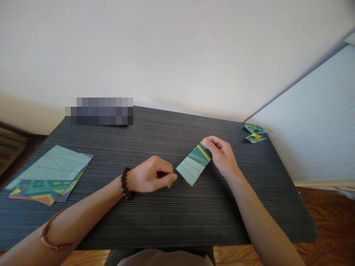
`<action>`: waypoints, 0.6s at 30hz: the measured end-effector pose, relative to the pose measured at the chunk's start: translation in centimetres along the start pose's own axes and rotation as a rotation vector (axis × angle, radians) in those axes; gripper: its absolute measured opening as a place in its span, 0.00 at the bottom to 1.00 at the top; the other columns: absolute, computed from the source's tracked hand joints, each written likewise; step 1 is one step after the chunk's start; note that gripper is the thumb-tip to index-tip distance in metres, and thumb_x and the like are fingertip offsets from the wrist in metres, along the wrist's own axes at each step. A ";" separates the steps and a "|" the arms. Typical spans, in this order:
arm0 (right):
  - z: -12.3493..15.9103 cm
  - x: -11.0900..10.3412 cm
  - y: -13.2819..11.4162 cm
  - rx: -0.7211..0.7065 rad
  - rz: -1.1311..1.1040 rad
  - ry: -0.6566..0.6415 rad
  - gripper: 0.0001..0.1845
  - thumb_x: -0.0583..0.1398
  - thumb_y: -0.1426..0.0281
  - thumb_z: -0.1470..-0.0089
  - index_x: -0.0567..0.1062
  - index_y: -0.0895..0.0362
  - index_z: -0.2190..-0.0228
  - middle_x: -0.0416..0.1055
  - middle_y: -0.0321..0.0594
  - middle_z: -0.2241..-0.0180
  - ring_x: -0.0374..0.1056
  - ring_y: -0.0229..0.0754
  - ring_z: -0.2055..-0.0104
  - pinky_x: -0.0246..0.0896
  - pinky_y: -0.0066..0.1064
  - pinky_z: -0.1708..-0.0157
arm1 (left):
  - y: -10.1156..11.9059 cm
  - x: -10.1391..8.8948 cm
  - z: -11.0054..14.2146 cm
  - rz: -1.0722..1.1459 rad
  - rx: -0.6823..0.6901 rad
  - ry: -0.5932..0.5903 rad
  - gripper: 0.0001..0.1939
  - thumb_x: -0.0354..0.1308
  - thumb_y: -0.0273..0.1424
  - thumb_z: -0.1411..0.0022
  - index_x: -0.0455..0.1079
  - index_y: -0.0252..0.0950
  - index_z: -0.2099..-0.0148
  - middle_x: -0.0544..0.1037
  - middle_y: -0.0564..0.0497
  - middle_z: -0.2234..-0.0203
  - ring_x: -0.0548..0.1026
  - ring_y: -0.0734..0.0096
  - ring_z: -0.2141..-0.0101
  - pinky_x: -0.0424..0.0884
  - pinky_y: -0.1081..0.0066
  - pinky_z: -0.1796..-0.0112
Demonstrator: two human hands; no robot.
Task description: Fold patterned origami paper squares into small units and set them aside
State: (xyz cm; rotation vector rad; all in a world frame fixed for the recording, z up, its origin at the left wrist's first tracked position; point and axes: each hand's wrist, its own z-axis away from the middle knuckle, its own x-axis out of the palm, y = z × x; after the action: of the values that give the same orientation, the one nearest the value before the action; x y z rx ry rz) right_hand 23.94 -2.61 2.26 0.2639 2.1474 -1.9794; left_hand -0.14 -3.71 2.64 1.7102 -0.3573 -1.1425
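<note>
A folded strip of patterned paper [194,162], pale green at its near end and dark green with yellow stripes at the far end, slants over the table. My right hand [220,153] pinches its far upper end between thumb and fingers. Crease lines cross the pale part. Close to the strip's near left corner is my left hand [152,174], its fingers curled and the thumb against the index finger. A small gap seems to part it from the paper, and nothing shows in its grip. A dark bead bracelet [126,184] circles that wrist.
Patterned paper sheets [52,166] lie overlapped on the left of the dark table [166,218]. Two small folded paper pieces [255,133] sit at the far right edge. A blurred-out object [101,111] stands at the back left, by the wall [177,55].
</note>
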 end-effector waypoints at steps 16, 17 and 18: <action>0.9 2.5 0.2 0.056 0.081 0.039 0.16 0.56 0.58 0.46 0.69 0.57 0.76 0.60 0.32 0.80 0.54 0.33 0.78 0.50 0.27 0.78 | -1.4 -1.6 -0.6 0.301 -0.501 0.288 0.19 0.52 0.44 0.40 0.69 0.35 0.55 0.75 0.54 0.80 0.65 0.80 0.86 0.60 0.79 0.83; 0.9 2.5 0.1 0.041 0.094 0.015 0.16 0.56 0.58 0.46 0.69 0.57 0.76 0.61 0.32 0.80 0.54 0.33 0.78 0.50 0.27 0.77 | -1.4 -1.8 -0.6 0.302 -0.504 0.284 0.19 0.52 0.44 0.40 0.69 0.35 0.55 0.76 0.54 0.79 0.66 0.80 0.85 0.61 0.79 0.82; 1.0 2.5 0.1 0.025 0.101 -0.011 0.16 0.56 0.58 0.46 0.69 0.57 0.76 0.61 0.32 0.79 0.55 0.33 0.77 0.50 0.27 0.77 | -1.4 -1.8 -0.6 0.294 -0.503 0.281 0.19 0.53 0.44 0.41 0.69 0.35 0.55 0.76 0.54 0.80 0.67 0.79 0.85 0.61 0.79 0.81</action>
State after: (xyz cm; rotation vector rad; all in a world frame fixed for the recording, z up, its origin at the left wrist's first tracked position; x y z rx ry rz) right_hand 21.60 -3.59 1.44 0.3573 2.0613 -1.9489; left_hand -0.95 -1.47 2.40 1.2958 -0.1235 -0.6903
